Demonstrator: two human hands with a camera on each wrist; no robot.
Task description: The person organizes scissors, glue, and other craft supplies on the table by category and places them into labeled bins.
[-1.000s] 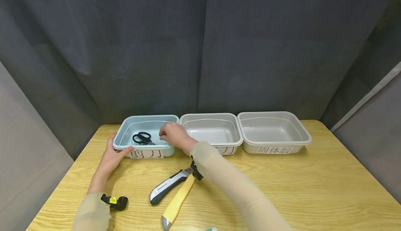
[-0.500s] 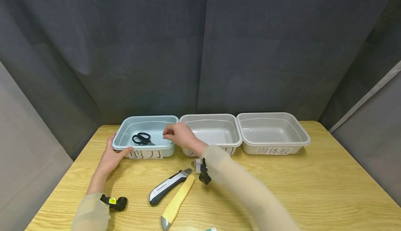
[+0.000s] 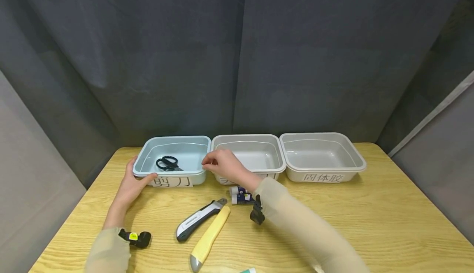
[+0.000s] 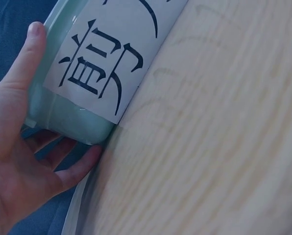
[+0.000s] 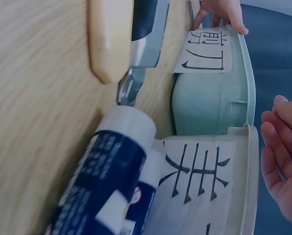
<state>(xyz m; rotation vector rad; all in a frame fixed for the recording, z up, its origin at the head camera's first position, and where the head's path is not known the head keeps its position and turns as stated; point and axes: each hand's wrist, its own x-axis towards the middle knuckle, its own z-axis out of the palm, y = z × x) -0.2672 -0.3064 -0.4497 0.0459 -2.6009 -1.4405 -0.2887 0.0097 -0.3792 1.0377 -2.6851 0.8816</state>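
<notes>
My left hand [image 3: 133,183] grips the left end of a light blue plastic bin [image 3: 201,177], thumb over the front rim and fingers curled round the side. Inside that bin lies a pair of black-handled scissors [image 3: 168,164]. My right hand [image 3: 224,164] hangs over the place where the blue bin meets the middle grey bin [image 3: 259,141]; its fingers are loosely curled and hold nothing. Below the right wrist, two dark blue glue sticks [image 3: 242,199] with white caps lie on the wooden table [image 3: 370,223], partly covered by the wrist strap.
A grey-and-black utility knife [image 3: 200,220] and a yellow-handled knife [image 3: 210,240] lie in front of the bins. To the right stands another grey bin [image 3: 326,169] with a paper label. Something small with a green end [image 3: 249,270] shows at the bottom edge. A dark curtain [image 3: 237,59] hangs behind.
My right hand has moved right from over the blue bin toward the middle bin, uncovering the glue sticks. The left hand and the scissors stay where they were.
</notes>
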